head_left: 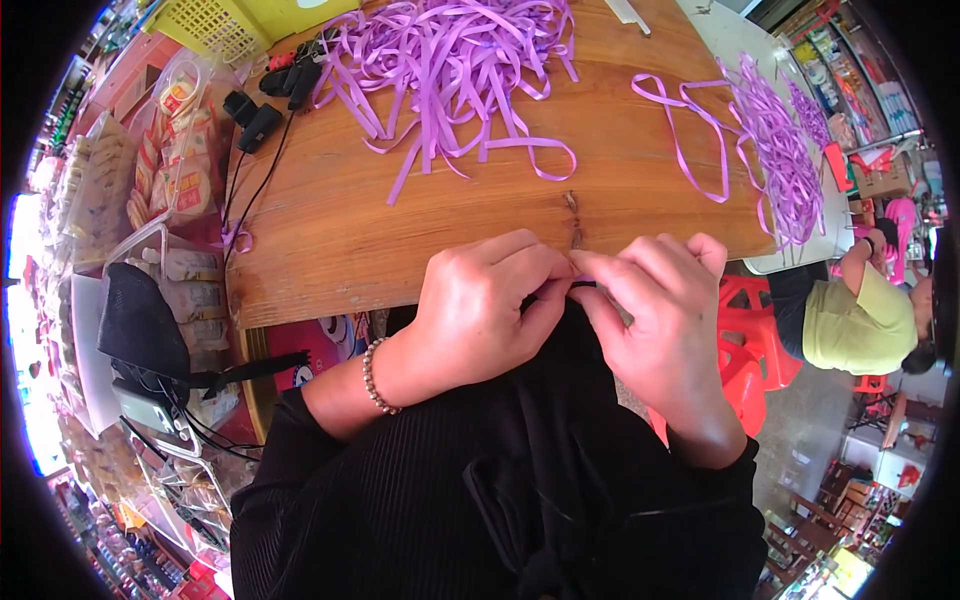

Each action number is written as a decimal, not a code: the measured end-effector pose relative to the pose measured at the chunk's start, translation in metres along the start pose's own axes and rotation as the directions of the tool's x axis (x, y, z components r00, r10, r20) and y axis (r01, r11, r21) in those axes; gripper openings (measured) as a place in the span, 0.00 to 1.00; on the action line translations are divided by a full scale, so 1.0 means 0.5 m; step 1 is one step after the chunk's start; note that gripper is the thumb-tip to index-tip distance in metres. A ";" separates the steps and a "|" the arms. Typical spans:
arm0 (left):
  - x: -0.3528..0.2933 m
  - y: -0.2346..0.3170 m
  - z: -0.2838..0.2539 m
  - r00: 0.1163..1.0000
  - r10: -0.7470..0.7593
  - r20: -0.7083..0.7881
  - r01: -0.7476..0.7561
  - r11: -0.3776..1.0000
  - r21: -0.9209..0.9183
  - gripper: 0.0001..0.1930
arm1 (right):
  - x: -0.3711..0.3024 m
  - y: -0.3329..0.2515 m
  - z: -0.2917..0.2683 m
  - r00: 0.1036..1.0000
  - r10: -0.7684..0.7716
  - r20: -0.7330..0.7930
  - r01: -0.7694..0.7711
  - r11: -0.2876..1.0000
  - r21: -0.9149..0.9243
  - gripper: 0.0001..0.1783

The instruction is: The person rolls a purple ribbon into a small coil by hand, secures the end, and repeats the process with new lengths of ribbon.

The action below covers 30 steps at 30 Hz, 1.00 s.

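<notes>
Just over the table's front edge, my left hand (490, 295) and my right hand (655, 320) meet with their fingertips pinched. A sliver of purple ribbon (583, 278) shows between them; the rest of it is hidden by my fingers. My left wrist wears a beaded bracelet (370, 376). Beyond my hands, on the wooden table (330, 240), lies a large loose heap of purple ribbons (460, 70). One looped strand hangs out of the heap toward me.
At the right, a second pile of purple ribbon (785, 150) spreads over a white surface. Black cabled devices (262, 125) and a yellow basket (215, 35) sit far left, beside packaged snacks (180, 150). Red stools (750, 330) stand right; a person in yellow (860, 325) is farther off.
</notes>
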State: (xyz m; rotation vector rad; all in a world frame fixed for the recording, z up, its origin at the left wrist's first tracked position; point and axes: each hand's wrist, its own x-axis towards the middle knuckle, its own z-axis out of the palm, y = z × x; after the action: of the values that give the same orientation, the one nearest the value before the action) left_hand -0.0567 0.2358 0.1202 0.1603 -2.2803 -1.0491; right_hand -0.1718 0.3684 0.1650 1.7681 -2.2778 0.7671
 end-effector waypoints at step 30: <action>0.010 -0.035 -0.015 0.533 -0.232 0.814 0.810 -0.137 -0.570 0.07 | -0.021 0.039 0.014 0.908 -0.362 -0.211 0.389 0.916 0.102 0.12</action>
State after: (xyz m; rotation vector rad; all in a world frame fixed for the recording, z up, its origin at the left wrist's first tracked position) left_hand -0.0586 0.2173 0.1138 0.4104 -1.1358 -3.2047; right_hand -0.1856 0.3774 0.1487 2.0144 -1.7235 0.9862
